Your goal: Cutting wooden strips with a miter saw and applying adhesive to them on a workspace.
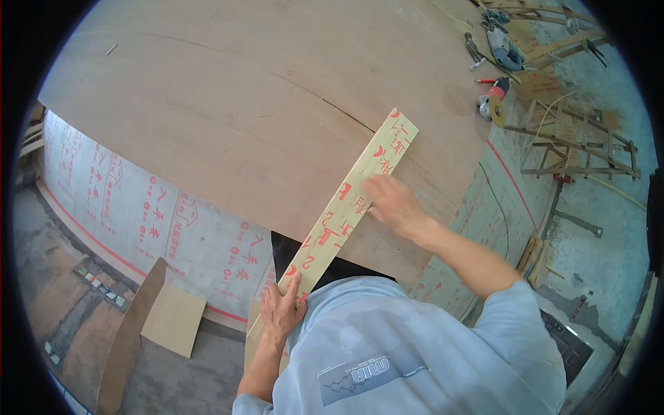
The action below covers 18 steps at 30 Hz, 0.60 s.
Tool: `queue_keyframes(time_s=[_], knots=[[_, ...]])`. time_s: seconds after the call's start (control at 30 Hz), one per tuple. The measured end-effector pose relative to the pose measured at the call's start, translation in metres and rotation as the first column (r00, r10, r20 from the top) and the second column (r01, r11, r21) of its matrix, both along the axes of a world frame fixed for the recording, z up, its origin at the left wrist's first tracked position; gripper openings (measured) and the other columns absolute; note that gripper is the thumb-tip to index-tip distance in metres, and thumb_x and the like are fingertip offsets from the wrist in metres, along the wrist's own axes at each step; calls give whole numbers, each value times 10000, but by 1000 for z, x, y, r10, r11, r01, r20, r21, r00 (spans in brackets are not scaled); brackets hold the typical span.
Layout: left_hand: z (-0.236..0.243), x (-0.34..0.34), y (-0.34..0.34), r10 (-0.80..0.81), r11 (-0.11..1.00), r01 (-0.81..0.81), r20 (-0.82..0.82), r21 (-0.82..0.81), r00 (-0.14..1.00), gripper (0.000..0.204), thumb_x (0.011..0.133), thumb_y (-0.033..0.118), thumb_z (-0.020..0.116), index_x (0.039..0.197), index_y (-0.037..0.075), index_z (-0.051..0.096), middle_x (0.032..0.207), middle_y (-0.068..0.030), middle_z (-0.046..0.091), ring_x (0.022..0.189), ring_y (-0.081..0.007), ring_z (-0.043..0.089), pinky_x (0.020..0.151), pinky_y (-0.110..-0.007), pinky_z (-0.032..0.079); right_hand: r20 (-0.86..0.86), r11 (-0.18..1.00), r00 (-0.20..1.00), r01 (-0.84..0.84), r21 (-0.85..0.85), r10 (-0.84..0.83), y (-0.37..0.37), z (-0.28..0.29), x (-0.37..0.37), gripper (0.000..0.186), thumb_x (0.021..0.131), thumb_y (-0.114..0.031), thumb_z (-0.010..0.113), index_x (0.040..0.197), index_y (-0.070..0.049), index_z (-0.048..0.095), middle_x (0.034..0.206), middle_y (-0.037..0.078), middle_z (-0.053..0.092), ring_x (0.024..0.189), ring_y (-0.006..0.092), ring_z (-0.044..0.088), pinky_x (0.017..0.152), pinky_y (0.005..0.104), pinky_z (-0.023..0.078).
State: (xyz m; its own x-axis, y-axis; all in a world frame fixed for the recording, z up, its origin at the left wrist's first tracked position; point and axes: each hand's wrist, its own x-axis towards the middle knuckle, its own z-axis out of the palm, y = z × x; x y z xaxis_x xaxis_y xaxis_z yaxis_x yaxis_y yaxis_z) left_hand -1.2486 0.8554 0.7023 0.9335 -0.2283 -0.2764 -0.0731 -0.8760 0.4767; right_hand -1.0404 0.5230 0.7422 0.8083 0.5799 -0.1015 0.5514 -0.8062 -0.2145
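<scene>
A long, narrow pale wooden board (332, 225) printed in red lies diagonally over a large brown plywood sheet (207, 104), its lower end reaching to my body. My left hand (282, 308) grips that lower end, thumb along the board. My right hand (395, 204) is closed on the board’s right edge above its middle, fingers curled onto its face. Below the board, a black surface (287, 249) shows at the plywood’s near edge.
At the upper right lie a jigsaw (505, 48), a hammer (470, 47) and an angle grinder (492, 102), beside wooden frames (581, 149). Printed protective sheeting (131, 187) surrounds the plywood. Loose panels (173, 318) lie at lower left on the concrete floor.
</scene>
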Motion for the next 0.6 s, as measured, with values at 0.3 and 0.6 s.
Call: queue_keyframes(time_s=[0.3,0.6], knots=[[-1,0,-3,6,999,-6,-13,-44,1000,816,693,255,827,1464,288,562,932,-126,500,820,-304,556,704,-429,482,-580,436,300,893,-109,-758,17,-30,12,595,938,-522,671,602,-32,677,531,94,641,523,226,653,607,408,524],[-6,0,3,3,999,-4,-29,-43,1000,837,690,241,824,1478,289,546,921,-136,494,815,-318,549,676,-436,473,-483,317,192,929,-190,-854,23,-26,27,581,908,-576,667,707,-38,755,586,100,683,622,260,708,705,420,549]])
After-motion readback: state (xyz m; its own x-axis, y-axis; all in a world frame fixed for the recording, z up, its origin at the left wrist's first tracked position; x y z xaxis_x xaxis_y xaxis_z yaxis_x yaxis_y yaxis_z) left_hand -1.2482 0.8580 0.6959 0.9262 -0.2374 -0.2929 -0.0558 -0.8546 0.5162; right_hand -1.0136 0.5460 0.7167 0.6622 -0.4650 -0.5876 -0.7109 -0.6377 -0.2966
